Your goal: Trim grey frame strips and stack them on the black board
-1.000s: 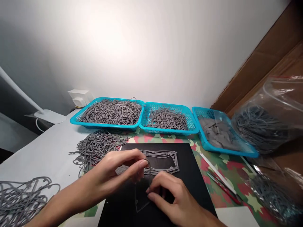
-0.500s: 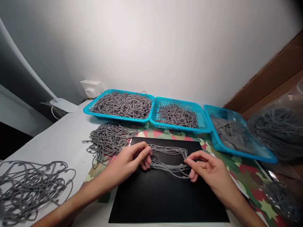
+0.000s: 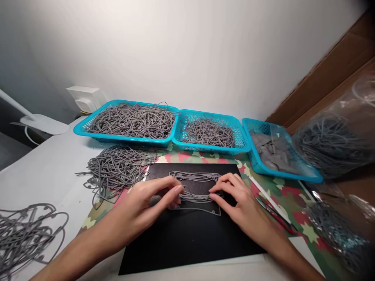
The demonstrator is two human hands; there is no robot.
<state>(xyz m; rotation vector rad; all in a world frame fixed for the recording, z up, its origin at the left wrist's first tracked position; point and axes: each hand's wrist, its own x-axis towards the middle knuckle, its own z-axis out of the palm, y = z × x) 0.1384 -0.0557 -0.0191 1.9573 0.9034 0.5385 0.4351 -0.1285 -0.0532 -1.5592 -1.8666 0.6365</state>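
1. Your left hand [image 3: 159,197] is at the left end of a loose stack of thin grey rubbery rectangular frames [image 3: 195,176]; its thumb and forefinger come close together, but you cannot tell whether they grip a strand.
2. Your right hand [image 3: 238,193] is at the stack's right end, thumb and forefinger pinching its near-side strands.
3. The stack lies on the far half of a flat black rectangular board [image 3: 187,242], with one frame's edge sticking out on the near side.
4. Beyond the board stand three turquoise plastic baskets: the left basket [image 3: 125,139] and middle basket [image 3: 211,148] hold tangled grey strands, the right basket [image 3: 315,176] flat grey pieces.
5. Left of the board, a grey tangle [image 3: 117,168] lies on the surface [image 3: 58,166]; another grey heap [image 3: 27,238] lies nearer.
6. Right of the board are a narrow white strip [image 3: 269,198] and, farther right, a clear plastic bag [image 3: 331,144] of grey strands.
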